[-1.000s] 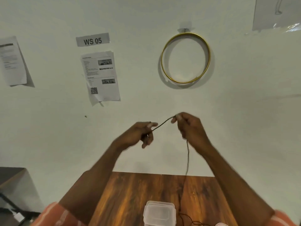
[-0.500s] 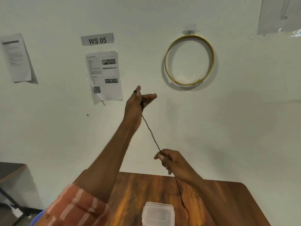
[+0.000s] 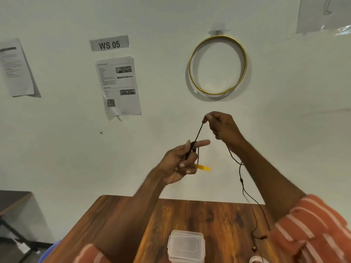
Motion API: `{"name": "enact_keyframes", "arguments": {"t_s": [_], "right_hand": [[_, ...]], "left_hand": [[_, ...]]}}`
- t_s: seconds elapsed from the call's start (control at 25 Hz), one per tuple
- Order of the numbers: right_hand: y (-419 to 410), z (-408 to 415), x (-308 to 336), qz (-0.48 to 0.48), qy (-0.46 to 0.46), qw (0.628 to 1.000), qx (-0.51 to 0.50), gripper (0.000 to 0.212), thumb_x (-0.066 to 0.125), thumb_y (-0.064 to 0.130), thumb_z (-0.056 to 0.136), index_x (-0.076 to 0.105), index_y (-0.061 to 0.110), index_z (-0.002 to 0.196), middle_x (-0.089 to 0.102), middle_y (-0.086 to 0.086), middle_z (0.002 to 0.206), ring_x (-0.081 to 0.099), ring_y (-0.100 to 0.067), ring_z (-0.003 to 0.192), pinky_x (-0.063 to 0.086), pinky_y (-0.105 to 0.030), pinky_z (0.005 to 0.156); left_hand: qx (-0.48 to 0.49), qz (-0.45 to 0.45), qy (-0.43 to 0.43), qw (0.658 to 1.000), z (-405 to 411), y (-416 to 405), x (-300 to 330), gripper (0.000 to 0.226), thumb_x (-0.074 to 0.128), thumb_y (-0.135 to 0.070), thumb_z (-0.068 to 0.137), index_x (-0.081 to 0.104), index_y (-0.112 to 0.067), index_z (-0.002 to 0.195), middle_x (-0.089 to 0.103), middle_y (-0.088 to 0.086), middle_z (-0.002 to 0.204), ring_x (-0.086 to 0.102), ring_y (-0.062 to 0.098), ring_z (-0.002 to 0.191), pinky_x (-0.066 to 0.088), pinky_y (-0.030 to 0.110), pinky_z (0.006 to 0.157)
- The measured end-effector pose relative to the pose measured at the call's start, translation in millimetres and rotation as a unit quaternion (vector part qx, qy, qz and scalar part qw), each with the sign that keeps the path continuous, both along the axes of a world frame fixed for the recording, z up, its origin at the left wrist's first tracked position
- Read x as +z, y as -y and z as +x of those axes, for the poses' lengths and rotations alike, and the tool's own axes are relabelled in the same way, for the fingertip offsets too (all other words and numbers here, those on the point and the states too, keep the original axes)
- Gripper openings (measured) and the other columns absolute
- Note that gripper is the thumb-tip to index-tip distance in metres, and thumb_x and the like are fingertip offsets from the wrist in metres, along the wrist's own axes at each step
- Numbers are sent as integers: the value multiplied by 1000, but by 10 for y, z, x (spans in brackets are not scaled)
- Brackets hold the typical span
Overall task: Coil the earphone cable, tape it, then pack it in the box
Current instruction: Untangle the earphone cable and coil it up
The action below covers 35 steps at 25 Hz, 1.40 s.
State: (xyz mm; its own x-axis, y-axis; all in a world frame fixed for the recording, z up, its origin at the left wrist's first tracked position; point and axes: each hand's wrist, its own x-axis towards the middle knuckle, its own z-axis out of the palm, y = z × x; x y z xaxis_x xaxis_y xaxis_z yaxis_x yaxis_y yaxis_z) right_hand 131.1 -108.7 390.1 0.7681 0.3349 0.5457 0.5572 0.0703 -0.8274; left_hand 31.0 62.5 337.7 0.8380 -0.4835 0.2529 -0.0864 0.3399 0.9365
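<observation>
Change since half a second ago: both our hands meet again at mid-frame; the left has dropped from beside the printed sheet, the right has risen from near the table edge to just above the left.
Far left: we see a paper sheet [image 3: 16, 67] taped to the wall [image 3: 284, 120] in the upper left, and a dark table corner [image 3: 13, 198] at the lower left edge.
Left of centre: we see a "WS 05" label [image 3: 109, 43] with a printed sheet [image 3: 118, 86] carrying a QR code below it.
Left hand [image 3: 180, 164]: we hold it at centre frame, thumb and fingers pinched on the dark end of the earphone cable [image 3: 242, 179], index finger pointing right; a yellow strip [image 3: 204, 168] sticks out from under our fingers.
Box [image 3: 186, 245]: we see the clear lidded plastic box at the bottom centre on the wooden table [image 3: 209, 215], shut.
Gold hoop [image 3: 218, 65]: it hangs on the wall at upper centre.
Right hand [image 3: 222, 128]: we pinch the cable between thumb and forefinger, just above and right of the left hand; a short taut span joins the two grips.
Cable run: from our right hand it drops along the right forearm down to the table's lower right, where we see its end lying loose near our striped orange sleeve [image 3: 311, 230].
</observation>
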Motion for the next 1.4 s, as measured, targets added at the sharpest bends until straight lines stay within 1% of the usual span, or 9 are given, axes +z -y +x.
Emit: {"name": "enact_keyframes", "arguments": {"t_s": [0.28,0.4,0.48,0.56,0.76,0.92,1.12,1.24,1.4], "right_hand": [[-279,-408,-1137,-160,-51,984,64,27,49,24,102,73,18,91,47,5,60,42,-9,50,35,-25,45],[-85,-717,-1317,-180,-1,981,68,21,54,26,100,76,27,99,66,13,73,56,-1,65,45,-13,59],[96,-809,-1141,-130,20,991,36,22,56,25,99,77,29,95,72,15,81,59,-1,68,45,-9,63],[219,-790,-834,-78,49,996,20,23,54,27,98,75,27,87,63,15,63,51,-1,53,38,-8,53],[246,-334,-307,16,10,1000,7,28,51,31,99,68,23,78,36,9,52,32,-11,45,34,-27,46],[-4,-159,-559,36,-63,997,29,36,49,29,103,66,24,73,37,5,51,32,-10,43,33,-26,48],[-191,-411,-1282,-72,-86,989,100,24,55,32,98,73,25,84,45,7,54,43,-14,50,44,-28,49],[-115,-538,-1408,-132,-61,982,119,20,53,30,99,73,27,100,49,3,63,42,-9,52,43,-26,50],[67,-536,-964,-127,59,989,39,22,52,29,96,72,26,86,51,13,62,42,-1,55,37,-15,57]], "left_hand": [[289,-191,133,929,327,-176,639,50,24,-27,108,24,-1,151,57,-2,50,69,17,60,54,28,81],[441,98,222,864,421,-436,769,50,30,-25,108,19,-8,154,69,5,60,75,20,85,51,15,85],[455,316,231,800,416,-513,598,48,37,-26,106,29,-15,152,71,0,61,75,20,81,54,26,92],[372,414,190,809,361,-497,311,47,40,-29,105,34,-17,150,71,2,60,73,22,67,57,40,87],[-17,75,-9,997,-34,-82,-233,52,28,-33,106,40,-3,146,56,3,48,29,8,28,35,31,51],[-117,-176,-32,977,-173,122,-57,55,24,-32,105,35,4,145,53,-2,42,30,9,25,41,20,49],[140,-249,94,954,152,-21,615,53,27,-32,107,30,3,147,54,-4,48,64,11,51,57,29,83],[354,-78,185,913,405,-223,885,46,30,-27,108,38,1,143,72,8,66,72,23,98,43,39,108],[399,396,280,778,478,-351,639,37,39,-23,105,46,-10,139,72,15,66,71,15,71,55,40,92]]}}
